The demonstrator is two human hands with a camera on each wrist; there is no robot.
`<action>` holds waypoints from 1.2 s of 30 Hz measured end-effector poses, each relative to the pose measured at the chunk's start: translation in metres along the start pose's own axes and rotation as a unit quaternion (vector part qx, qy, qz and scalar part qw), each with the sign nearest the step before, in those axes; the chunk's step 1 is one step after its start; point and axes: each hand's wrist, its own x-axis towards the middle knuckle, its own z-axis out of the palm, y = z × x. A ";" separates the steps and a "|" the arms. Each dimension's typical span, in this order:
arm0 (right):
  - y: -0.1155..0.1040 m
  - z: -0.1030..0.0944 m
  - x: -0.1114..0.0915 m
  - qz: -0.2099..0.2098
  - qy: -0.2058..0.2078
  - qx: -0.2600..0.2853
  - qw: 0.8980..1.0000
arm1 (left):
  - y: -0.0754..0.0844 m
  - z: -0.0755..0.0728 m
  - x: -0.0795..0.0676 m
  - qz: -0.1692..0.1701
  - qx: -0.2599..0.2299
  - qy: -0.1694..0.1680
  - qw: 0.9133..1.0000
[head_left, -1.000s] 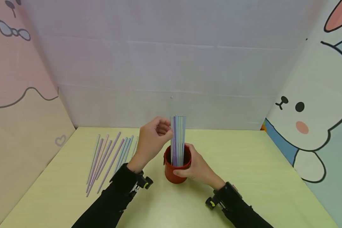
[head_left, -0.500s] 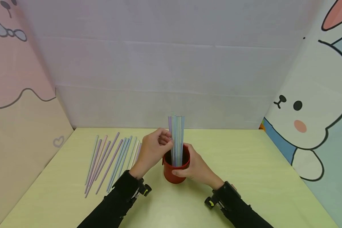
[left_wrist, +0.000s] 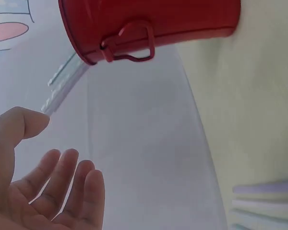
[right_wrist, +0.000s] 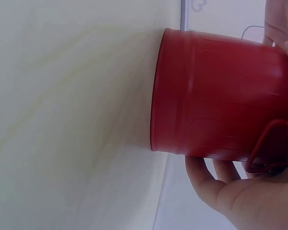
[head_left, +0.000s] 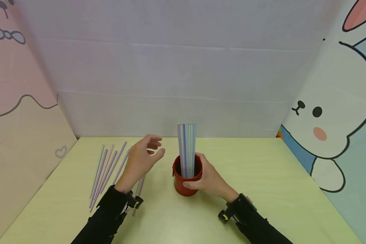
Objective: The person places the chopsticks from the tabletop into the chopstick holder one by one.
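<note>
A small red metal bucket (head_left: 182, 188) stands upright on the table, with a bundle of pastel straws (head_left: 187, 145) rising out of it. My right hand (head_left: 211, 178) holds the bucket around its right side, thumb at the front; the right wrist view shows fingers (right_wrist: 201, 182) curled behind the bucket wall (right_wrist: 221, 96). To the left, apart from the bucket, my left hand (head_left: 142, 162) hovers with loosely bent fingers and nothing in them. Several loose straws (head_left: 105, 173) lie on the table at left, some hidden under my left hand and forearm.
The pale yellow-green table (head_left: 262, 183) meets a white back wall (head_left: 183, 74). Printed cartoon panels flank it, a pink and beige one (head_left: 24, 142) on the left and a rabbit one (head_left: 332, 118) on the right. A wire loop (left_wrist: 134, 45) sticks out from the bucket's side.
My left hand lowered a straw into the bucket, let go and moved left towards the loose straws. The right hand keeps its hold on the bucket.
</note>
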 end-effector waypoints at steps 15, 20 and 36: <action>-0.002 0.000 -0.001 0.007 0.002 0.000 1.000 | -0.054 -0.005 -0.022 -0.027 0.143 -0.043 0.988; -0.002 0.000 -0.001 0.006 0.004 -0.002 1.000 | -0.061 -0.002 -0.026 -0.029 0.159 -0.052 0.986; 0.000 0.000 -0.001 0.003 0.002 0.000 1.000 | -0.070 -0.001 -0.035 -0.108 0.176 -0.149 0.967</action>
